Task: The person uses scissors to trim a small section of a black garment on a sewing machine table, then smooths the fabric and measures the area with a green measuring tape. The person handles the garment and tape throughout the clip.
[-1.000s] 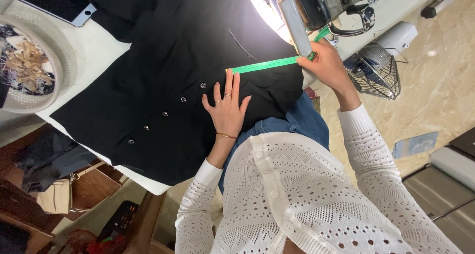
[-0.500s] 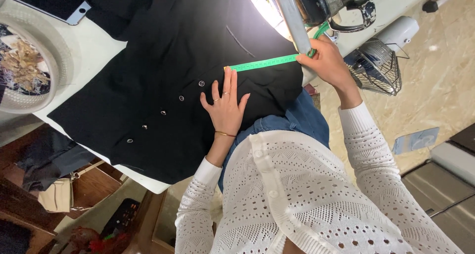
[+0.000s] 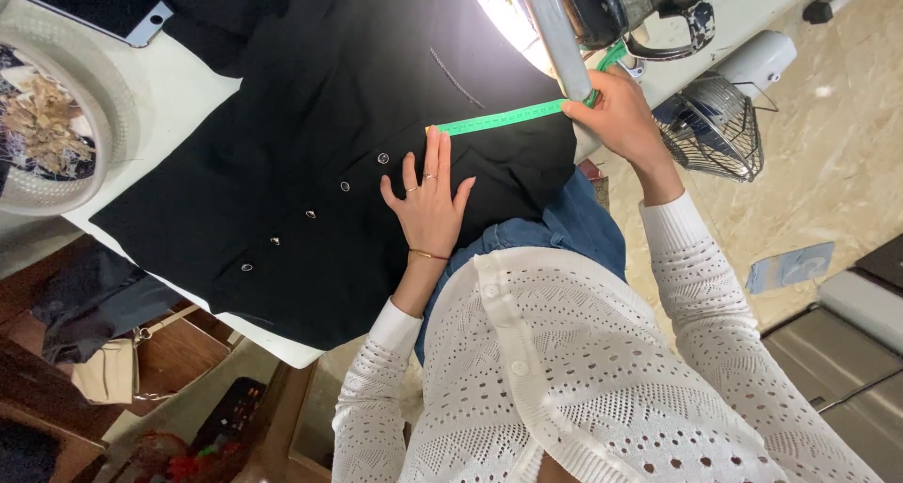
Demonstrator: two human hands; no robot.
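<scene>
The left hand [image 3: 430, 201] lies flat with its fingers spread on a black garment [image 3: 310, 144], its fingertips pinning one end of a green measuring tape [image 3: 500, 118] to the cloth. The right hand [image 3: 616, 116] is closed around the other end of the tape, at the garment's edge, so the tape runs taut and straight between the two hands, which are well apart. The garment is spread over a white table [image 3: 179, 88], with a row of small silver buttons [image 3: 344, 187] running away from the left hand. Just beyond the right hand stands a sewing machine [image 3: 602, 8] under a bright lamp glare. At the table's far left sits a round white basket [image 3: 85, 135] holding scraps. To the right, on a glossy beige tiled floor [image 3: 847, 154], stands a small wire-caged fan [image 3: 720, 126]. Below the table edge are wooden shelves [image 3: 141, 351] with dark cloth and a pale bag.
</scene>
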